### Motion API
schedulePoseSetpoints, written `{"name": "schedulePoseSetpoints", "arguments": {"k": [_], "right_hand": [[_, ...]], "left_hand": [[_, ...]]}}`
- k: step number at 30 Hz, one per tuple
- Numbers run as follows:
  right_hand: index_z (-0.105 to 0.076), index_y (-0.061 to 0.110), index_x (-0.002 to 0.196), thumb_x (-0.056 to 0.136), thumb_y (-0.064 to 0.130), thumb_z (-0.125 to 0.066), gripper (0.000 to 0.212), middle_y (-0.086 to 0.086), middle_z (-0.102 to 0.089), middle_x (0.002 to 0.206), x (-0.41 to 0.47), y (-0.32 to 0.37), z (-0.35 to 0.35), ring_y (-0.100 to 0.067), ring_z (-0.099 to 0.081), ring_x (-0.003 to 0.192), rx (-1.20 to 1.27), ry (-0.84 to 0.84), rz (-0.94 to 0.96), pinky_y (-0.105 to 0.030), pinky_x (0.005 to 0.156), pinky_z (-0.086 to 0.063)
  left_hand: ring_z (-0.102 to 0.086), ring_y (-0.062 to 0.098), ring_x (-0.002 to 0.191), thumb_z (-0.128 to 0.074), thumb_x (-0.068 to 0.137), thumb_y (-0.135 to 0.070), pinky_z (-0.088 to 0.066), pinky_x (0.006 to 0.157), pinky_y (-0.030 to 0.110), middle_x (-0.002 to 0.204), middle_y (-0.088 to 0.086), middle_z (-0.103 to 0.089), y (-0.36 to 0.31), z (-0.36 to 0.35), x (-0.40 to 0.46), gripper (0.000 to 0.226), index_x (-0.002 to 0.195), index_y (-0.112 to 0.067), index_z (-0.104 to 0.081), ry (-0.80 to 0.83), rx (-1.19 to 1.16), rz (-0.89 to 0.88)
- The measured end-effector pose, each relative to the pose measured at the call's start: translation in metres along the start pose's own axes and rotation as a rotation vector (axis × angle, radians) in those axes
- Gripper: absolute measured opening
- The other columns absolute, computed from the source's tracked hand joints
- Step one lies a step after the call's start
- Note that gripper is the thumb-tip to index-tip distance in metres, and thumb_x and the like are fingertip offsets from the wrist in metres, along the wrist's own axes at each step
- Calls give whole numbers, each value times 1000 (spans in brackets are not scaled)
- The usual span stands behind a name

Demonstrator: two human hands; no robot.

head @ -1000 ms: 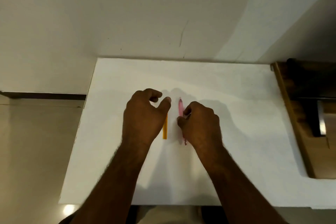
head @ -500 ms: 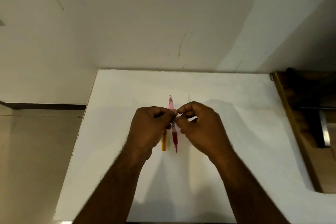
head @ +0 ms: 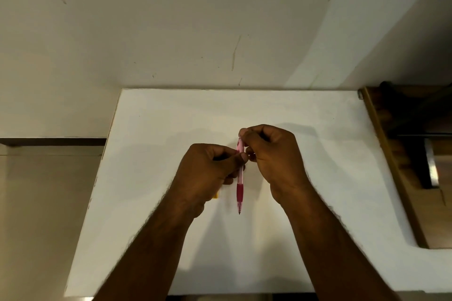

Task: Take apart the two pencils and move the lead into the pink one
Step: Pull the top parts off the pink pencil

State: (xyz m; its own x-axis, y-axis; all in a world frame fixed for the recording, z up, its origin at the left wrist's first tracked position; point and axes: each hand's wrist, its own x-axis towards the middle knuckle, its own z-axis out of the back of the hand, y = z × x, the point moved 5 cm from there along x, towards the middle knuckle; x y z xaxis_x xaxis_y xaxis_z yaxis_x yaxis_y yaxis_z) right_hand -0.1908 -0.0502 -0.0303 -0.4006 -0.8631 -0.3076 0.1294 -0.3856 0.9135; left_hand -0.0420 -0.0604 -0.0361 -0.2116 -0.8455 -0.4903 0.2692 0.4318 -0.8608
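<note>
A pink mechanical pencil (head: pixel 240 189) with a dark red grip hangs above the white table (head: pixel 318 178), tip pointing toward me. My left hand (head: pixel 208 171) pinches its barrel around the middle. My right hand (head: pixel 271 159) closes its fingertips on the pencil's far top end. The yellow pencil (head: pixel 215 195) lies on the table under my left hand; only a small yellow bit shows at the hand's lower edge.
The table's left edge drops to a tan floor (head: pixel 36 215). A cream wall (head: pixel 195 19) rises behind the table. A dark wooden piece of furniture (head: pixel 403 154) stands against the table's right side.
My right hand lifted the pink pencil off the table and my left hand came over to grip it. My right fingers have since slid up to its top end.
</note>
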Motion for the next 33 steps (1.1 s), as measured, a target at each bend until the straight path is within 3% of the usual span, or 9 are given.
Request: {"name": "schedulePoseSetpoints", "arguments": {"k": [4, 6, 11, 18, 26, 33], "right_hand": [[-75, 27, 75, 91, 23, -69, 17, 10, -74, 69, 2, 0, 6, -3, -67, 63, 166, -55, -30, -27, 67, -57], [-75, 26, 76, 90, 21, -69, 16, 10, -74, 70, 5, -1, 14, -3, -66, 60, 206, -106, -30, -27, 66, -56], [-75, 25, 80, 88, 24, -73, 8, 7, -75, 72, 5, -3, 23, -15, -74, 72, -113, -204, 109, -41, 80, -62], [-76, 18, 84, 86, 21, -71, 6, 5, -75, 80, 5, -11, 10, -12, -66, 71, -511, -160, 228, -30, 75, -56], [-75, 19, 88, 90, 23, -69, 8, 0, -75, 86, 7, -17, 7, -14, -63, 75, -682, -102, 233, -28, 74, -52], [-77, 18, 94, 88, 24, -72, 10, 2, -77, 90, 9, -18, 13, -9, -61, 75, -639, -95, 189, -20, 76, -43]], "left_hand": [[-71, 12, 62, -78, 82, -29, -60, 63, 22, 73, 6, -78, -1, -3, -2, 18, 84, -12, -83, 74, -28, 23], [-71, 14, 63, -79, 81, -30, -61, 66, 24, 74, 8, -78, 0, -4, -3, 19, 84, -12, -83, 74, -29, 26], [-70, 15, 61, -79, 82, -29, -63, 68, 27, 70, 8, -77, 0, -1, -1, 16, 78, -14, -83, 29, -19, 10], [-70, 19, 63, -78, 83, -31, -63, 71, 30, 71, 8, -77, 2, 3, 1, 18, 82, -14, -82, 1, -2, 10], [-67, 13, 58, -79, 82, -31, -61, 67, 24, 67, 4, -76, 4, 8, 3, 19, 81, -13, -82, -27, 2, 11], [-69, 15, 61, -79, 82, -34, -63, 71, 28, 69, 5, -76, 6, 7, 5, 20, 81, -14, -82, -28, 17, 18]]}}
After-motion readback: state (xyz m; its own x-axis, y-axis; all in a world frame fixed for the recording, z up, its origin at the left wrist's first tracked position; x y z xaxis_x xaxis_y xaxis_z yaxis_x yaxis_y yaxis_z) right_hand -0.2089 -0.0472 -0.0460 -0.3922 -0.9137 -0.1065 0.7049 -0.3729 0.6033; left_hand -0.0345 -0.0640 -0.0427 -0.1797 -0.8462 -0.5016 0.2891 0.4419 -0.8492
